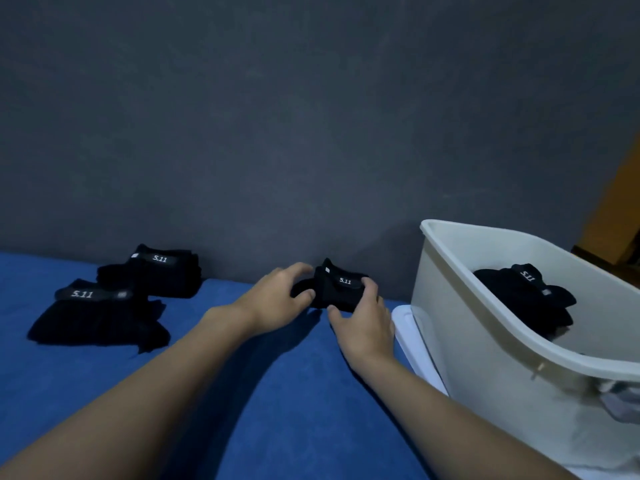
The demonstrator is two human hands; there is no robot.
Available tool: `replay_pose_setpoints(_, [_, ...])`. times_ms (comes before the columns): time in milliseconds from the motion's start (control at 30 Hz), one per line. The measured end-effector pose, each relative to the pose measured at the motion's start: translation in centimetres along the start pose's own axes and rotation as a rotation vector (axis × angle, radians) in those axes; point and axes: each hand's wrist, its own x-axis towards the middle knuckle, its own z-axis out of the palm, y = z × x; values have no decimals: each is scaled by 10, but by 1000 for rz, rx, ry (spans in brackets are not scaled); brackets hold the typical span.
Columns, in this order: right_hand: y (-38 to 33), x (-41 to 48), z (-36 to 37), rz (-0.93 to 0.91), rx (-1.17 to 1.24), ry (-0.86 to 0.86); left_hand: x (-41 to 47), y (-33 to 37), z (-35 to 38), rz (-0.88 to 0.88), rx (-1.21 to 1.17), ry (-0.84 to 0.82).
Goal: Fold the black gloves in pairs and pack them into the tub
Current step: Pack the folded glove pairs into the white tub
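Observation:
A folded pair of black gloves (337, 289) with a white "5.11" label lies on the blue surface near the grey wall. My left hand (277, 299) grips its left end with curled fingers. My right hand (363, 320) holds its right side, thumb under and fingers over the top. Two more black glove bundles lie at the left, one near the wall (156, 271) and one in front of it (97, 317). The white tub (491, 323) stands at the right with folded black gloves (530, 296) inside.
The blue cloth surface (242, 393) runs from the wall to the near edge. A grey wall (311, 133) rises right behind the gloves. A white lid or tray (412, 337) lies under the tub's left side. Something orange (620, 202) stands at the far right.

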Motion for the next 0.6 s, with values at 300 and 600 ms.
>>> replay_pose_setpoints(300, [5, -6, 0, -44, 122, 56, 11, -5, 7, -73, -34, 112])
replay_pose_setpoints(600, [2, -7, -3, -85, -89, -49, -3, -6, -1, -211, 24, 77])
